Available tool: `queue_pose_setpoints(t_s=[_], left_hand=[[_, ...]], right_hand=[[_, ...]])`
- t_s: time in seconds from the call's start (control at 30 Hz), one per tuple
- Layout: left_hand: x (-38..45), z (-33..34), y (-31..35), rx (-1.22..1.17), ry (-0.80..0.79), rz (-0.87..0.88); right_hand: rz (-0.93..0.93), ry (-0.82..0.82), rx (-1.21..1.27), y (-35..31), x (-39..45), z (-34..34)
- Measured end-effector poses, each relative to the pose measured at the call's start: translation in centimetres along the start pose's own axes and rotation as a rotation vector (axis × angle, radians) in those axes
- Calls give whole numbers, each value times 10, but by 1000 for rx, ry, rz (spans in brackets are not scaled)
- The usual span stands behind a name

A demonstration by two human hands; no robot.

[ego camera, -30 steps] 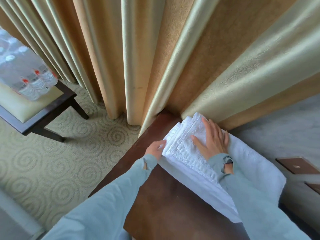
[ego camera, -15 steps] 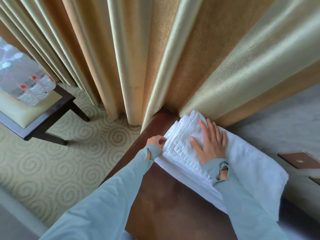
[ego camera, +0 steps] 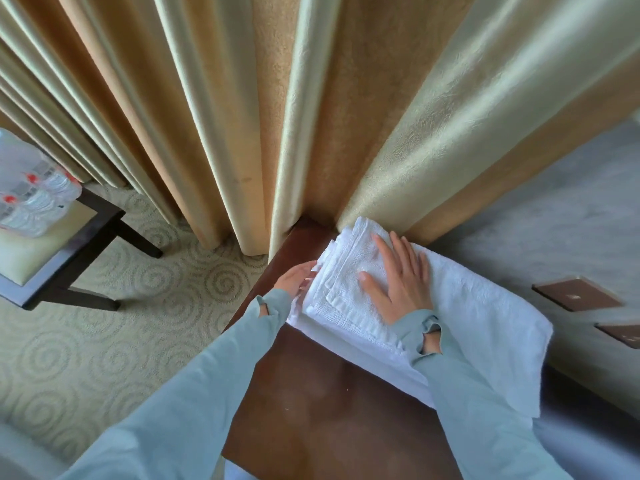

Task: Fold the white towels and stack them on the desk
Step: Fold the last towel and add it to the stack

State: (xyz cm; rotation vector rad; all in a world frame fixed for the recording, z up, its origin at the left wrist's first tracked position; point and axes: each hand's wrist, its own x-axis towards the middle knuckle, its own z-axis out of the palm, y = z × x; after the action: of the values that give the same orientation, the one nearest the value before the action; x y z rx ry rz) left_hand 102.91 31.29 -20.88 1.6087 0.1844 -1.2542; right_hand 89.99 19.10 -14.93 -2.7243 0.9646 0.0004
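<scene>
Left edge of the view: shrink-wrapped water bottles (ego camera: pixel 33 199) rest on a cushioned dark-framed stool (ego camera: pixel 74 251), which stands on the swirl-patterned carpet (ego camera: pixel 114 327), well apart from the work. Pleated gold curtains (ego camera: pixel 311 116) hang behind and reach down to the far edge of the dark wooden desk (ego camera: pixel 311 393).

Centre: the left hand (ego camera: pixel 298 280) lies against the left side of the stack of folded white towels (ego camera: pixel 349 289). Its fingers look extended along the towel edges and seem to press them rather than grasp; whether any fingertip is tucked under a layer cannot be told. The right hand (ego camera: pixel 398 282) lies flat on top of the stack, fingers straight and spread, pressing down and holding nothing.

The stack sits at the far left corner of the desk, its far edge touching the curtain. It rests on a larger white towel (ego camera: pixel 491 323), laid out to the right, whose right end appears to hang past the desk edge.

Probable hazards:
- A sideways push by the left hand that is stronger than the downward press may shear the layers and leave the edges uneven.
- The stack lies close to the desk's left edge, so a pull toward that side could tip it onto the carpet.
- The overhanging towel could slide off under its own weight and drag the stack with it.

Right edge: two brown panels (ego camera: pixel 575 297) are set in the grey surface (ego camera: pixel 554 220).
</scene>
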Motion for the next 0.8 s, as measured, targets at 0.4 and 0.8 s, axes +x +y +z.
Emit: queue_pose_setpoints(t_s=[0.4, 0.8], left_hand=[[-75, 85, 59, 1341, 36, 960], [-68, 111, -8, 1896, -145, 1062]], right_hand=[[388, 19, -56, 97, -93, -51], [280, -51, -199, 101, -128, -12]])
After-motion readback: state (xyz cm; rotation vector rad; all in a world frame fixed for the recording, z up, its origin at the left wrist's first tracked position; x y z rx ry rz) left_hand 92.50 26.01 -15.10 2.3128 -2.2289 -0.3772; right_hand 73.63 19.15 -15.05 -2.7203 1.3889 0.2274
